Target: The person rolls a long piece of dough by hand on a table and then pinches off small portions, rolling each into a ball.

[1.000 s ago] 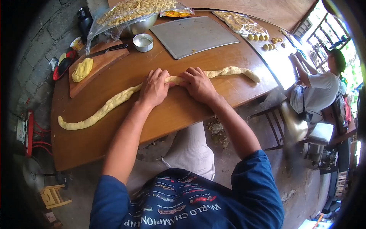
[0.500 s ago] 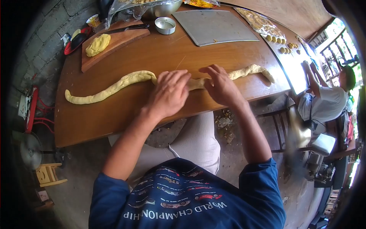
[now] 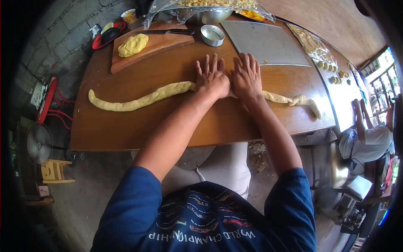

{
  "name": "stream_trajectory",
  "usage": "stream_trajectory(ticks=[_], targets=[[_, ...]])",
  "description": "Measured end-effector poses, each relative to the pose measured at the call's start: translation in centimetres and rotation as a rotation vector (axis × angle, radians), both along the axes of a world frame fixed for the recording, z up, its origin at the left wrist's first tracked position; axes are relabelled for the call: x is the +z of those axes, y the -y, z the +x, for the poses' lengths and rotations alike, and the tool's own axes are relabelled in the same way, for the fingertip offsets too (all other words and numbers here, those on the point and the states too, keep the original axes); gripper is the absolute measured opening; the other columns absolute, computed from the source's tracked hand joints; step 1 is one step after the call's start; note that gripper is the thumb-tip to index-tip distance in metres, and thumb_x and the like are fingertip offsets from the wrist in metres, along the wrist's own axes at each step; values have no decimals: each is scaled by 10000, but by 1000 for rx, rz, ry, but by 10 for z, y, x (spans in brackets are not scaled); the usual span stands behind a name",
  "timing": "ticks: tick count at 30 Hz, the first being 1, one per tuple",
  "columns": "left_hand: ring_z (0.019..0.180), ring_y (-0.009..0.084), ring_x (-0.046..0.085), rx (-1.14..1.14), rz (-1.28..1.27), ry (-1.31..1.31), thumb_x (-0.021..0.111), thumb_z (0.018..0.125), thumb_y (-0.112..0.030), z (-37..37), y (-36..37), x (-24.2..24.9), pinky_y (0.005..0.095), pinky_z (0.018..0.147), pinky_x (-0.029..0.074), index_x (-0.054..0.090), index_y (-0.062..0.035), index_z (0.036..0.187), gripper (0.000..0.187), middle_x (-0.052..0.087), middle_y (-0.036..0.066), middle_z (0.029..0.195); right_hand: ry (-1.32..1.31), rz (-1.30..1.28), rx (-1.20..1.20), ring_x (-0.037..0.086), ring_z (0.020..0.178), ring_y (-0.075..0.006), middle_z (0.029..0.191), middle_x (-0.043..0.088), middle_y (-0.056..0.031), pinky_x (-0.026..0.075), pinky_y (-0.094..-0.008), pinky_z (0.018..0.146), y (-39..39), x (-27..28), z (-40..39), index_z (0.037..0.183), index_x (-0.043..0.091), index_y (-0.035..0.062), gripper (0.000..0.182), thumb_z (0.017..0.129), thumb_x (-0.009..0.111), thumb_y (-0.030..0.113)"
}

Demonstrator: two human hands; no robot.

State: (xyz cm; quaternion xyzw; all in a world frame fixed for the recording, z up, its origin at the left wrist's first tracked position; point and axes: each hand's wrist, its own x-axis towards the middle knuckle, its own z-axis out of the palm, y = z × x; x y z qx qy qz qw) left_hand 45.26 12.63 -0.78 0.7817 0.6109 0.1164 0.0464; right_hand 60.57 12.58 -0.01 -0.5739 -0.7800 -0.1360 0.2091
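Note:
A long rope of pale yellow dough (image 3: 142, 101) lies across the wooden table (image 3: 168, 126), curved at its left end and twisted at its right. Over its middle, my left hand (image 3: 212, 80) presses down with fingers spread. Close beside it, my right hand (image 3: 246, 77) lies on the same stretch of dough, fingers extended forward. The two hands nearly touch at the thumbs and hide the dough beneath them. A yellow dough lump (image 3: 133, 45) rests on a wooden board (image 3: 159, 47) with a knife (image 3: 168, 31), beyond my left hand.
A round metal tin (image 3: 212, 36) and a flat metal tray (image 3: 266, 44) stand toward the back. Behind them is a metal bowl (image 3: 210, 17) under plastic. At the right, another person (image 3: 371, 140) sits by a surface with small dough balls (image 3: 327, 66). A fan (image 3: 39, 144) is at the left.
My hands have come down and forward onto the dough, closer together, with fingers stretched out. The dough's right part looks thinner and more twisted. The view has shifted, moving the table's things rightward.

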Motion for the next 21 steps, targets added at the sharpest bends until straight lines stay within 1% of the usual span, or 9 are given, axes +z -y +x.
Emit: stream_trajectory(ticks=[2,5,6,7,9,10,11,19,21], targets=[[1681,437,96,1,132,-31,595,996,-350,2,-12,-1,669,1335,31,260,23,1697,862,181,243,1794,-80,170,194,540,1335,-388,1374,606,-175,409,-496,1161,-15,7,4,1278,698,55,387,931,646,216],[1687,394,115,-63,233,90,555,1023,-349,0,-33,-11,602,1358,73,266,4,1704,819,171,197,1812,-163,57,152,584,1248,-359,1270,639,-156,435,-494,1112,-22,7,3,1222,705,76,323,927,637,188],[1687,394,115,-69,233,96,555,1023,-349,-1,-26,-10,602,1358,73,266,4,1704,819,171,197,1812,-137,-145,127,552,1396,-352,1435,629,-177,378,-494,1216,-11,20,4,1332,691,55,394,1032,565,276],[1688,369,128,-82,134,118,520,1047,-370,-3,-19,-9,580,1362,83,267,0,1706,797,166,181,1818,-136,-141,119,552,1396,-352,1435,629,-177,378,-494,1216,-4,9,7,1332,691,55,394,1032,565,276],[1689,344,142,-106,27,140,485,1071,-391,-11,1,-6,558,1367,92,269,-4,1709,778,162,166,1825,-43,26,83,416,1573,-340,1642,515,-187,257,-479,1323,19,-27,14,1473,625,29,558,1131,418,418],[1681,350,172,-180,53,72,414,1110,-407,-16,18,-4,548,1364,115,281,-7,1706,730,178,174,1818,-53,-221,85,267,1658,-315,1750,358,-198,145,-458,1370,44,-12,17,1576,517,-16,733,1159,284,539],[1672,355,201,-253,83,6,343,1150,-423,-21,35,-1,538,1362,137,294,-10,1704,693,194,182,1812,-46,-226,79,267,1658,-315,1750,358,-198,145,-458,1370,66,-7,18,1576,517,-16,733,1159,284,539],[1646,357,284,-391,223,124,504,1107,-407,-68,179,15,546,1357,141,305,15,1695,751,320,194,1768,-63,-296,125,296,1639,-375,1706,383,-286,180,-484,1359,192,14,30,1622,409,-71,772,1143,417,534],[1644,357,287,-364,139,102,508,1105,-398,-76,198,21,545,1356,145,316,-11,1698,734,324,187,1767,-58,-301,134,311,1637,-356,1714,401,-235,196,-497,1354,197,22,44,1635,423,-13,702,1135,488,475]])
